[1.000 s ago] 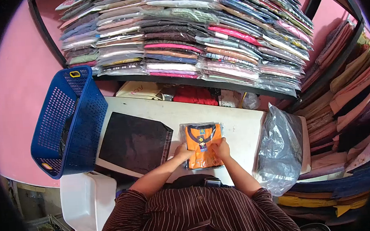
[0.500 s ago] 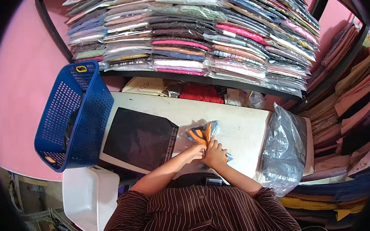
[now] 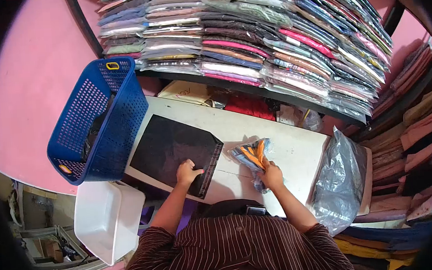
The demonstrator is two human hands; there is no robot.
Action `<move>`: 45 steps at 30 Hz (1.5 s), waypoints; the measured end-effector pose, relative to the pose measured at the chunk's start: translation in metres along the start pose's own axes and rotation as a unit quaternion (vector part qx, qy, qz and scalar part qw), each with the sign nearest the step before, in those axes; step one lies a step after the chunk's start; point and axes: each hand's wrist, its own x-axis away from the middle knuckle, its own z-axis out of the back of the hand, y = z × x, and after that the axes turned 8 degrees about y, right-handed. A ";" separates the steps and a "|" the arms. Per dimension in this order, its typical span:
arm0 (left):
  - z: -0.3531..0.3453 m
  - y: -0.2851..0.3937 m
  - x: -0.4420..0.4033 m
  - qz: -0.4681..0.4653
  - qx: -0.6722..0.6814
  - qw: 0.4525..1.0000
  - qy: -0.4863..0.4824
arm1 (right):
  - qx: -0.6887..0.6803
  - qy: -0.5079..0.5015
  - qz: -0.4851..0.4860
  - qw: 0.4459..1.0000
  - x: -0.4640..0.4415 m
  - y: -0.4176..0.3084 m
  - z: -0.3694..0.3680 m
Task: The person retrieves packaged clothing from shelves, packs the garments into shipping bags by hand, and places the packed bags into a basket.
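A flat black sheet-like piece (image 3: 164, 145), perhaps a folded garment or a bag, lies on the white table with a patterned strip along its right edge. Over its lower right part is my left hand (image 3: 187, 174), fingers curled in and thumb pointing right; whatever they hold, if anything, is hidden. My right hand (image 3: 272, 175) grips a scrunched clear plastic packet (image 3: 249, 155) of orange and blue-grey cloth, just right of the black piece. The packet's top fans out beyond my fingers, and its lower end shows below them.
A blue perforated basket (image 3: 121, 116) stands at the table's left end, above a white plastic tub (image 3: 97, 216). Grey plastic bags (image 3: 340, 177) lie at the right end. Bagged folded clothes (image 3: 240, 39) fill the shelf behind; cloth stacks (image 3: 419, 142) line the right.
My left hand has left the packet and moved left onto the black piece. My right hand keeps the packet, now slightly further right in view. The whole view has shifted a little.
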 end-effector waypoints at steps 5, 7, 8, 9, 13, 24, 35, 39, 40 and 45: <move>-0.003 -0.005 -0.002 0.027 0.032 0.999 -0.004 | -0.055 -0.012 0.047 0.997 -0.013 -0.004 0.017; -0.002 -0.007 -0.003 0.035 0.040 0.999 -0.010 | -0.068 -0.020 0.060 0.996 -0.015 -0.015 0.017; 0.001 -0.007 -0.004 0.035 0.041 0.998 -0.012 | -0.082 -0.002 0.098 0.992 -0.016 -0.023 0.016; 0.004 -0.006 -0.003 0.036 0.041 0.998 -0.014 | -0.096 0.017 0.137 0.986 -0.016 -0.032 0.015; 0.005 -0.017 -0.007 0.018 0.125 0.992 0.012 | -0.048 0.030 0.266 0.962 -0.016 -0.070 0.010; 0.076 0.041 -0.002 -0.146 0.201 0.967 0.056 | -0.003 -0.196 0.372 0.907 -0.041 -0.123 0.008; 0.088 0.091 0.008 -0.165 0.212 0.955 0.127 | -0.544 -0.375 -0.034 0.750 -0.085 -0.094 -0.014; 0.038 0.077 0.018 -0.109 0.274 0.944 0.145 | -0.749 -0.273 -0.164 0.581 -0.078 -0.103 -0.008; 0.014 0.058 0.016 -0.094 0.299 0.945 0.092 | -0.696 -0.249 -0.155 0.656 -0.074 -0.106 0.002; -0.046 0.029 0.025 0.016 0.441 0.881 -0.172 | -0.241 -0.114 0.047 0.963 -0.047 -0.140 0.062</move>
